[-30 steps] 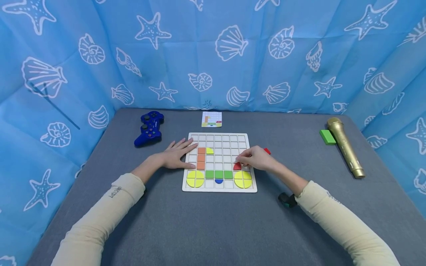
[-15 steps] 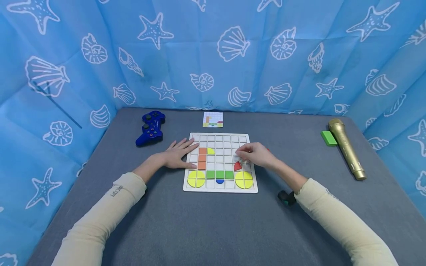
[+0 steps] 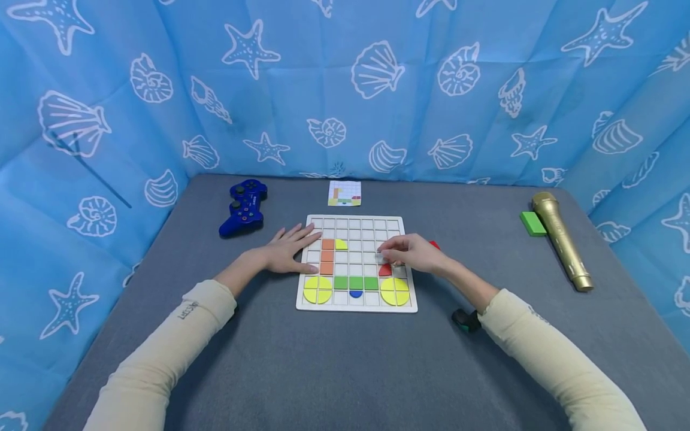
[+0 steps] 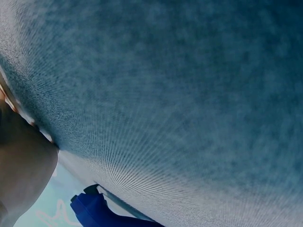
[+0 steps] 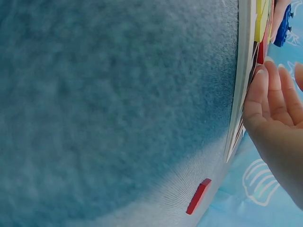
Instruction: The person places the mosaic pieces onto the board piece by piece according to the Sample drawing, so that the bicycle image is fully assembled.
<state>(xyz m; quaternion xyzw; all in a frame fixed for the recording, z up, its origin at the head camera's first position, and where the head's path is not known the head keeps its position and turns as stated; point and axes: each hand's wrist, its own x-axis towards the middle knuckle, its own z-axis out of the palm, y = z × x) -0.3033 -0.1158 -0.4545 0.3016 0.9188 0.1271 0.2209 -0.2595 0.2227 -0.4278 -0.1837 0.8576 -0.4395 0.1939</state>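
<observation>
A white grid board (image 3: pixel 356 308) lies on the grey table, with flat coloured pieces in its squares. My left hand (image 3: pixel 280 254) rests on its left edge, fingers spread. Over the board's right side, my right hand (image 3: pixel 417 252) hovers with bent fingers, fingertips right at the upper edge of a red quarter-round piece (image 3: pixel 385 271). That piece is partly hidden by the fingers. In the right wrist view, the fingertips come close to the red piece (image 5: pixel 262 51), thumb and fingers apart. Yellow quarter-rounds form circles (image 3: pixel 395 291) at both lower corners; green squares (image 3: pixel 356 282) lie between them.
Behind the board lies a pattern card (image 3: pixel 344 194). A blue game controller (image 3: pixel 244 207) is at the back left. On the right are a gold microphone (image 3: pixel 562 241) and a green block (image 3: pixel 533 224). A red block (image 3: pixel 434 244) shows just beyond my right hand.
My right hand lifted off the red quarter-round piece, leaving it tilted in its square, then came back down toward it. The left hand stays where it was on the board.
</observation>
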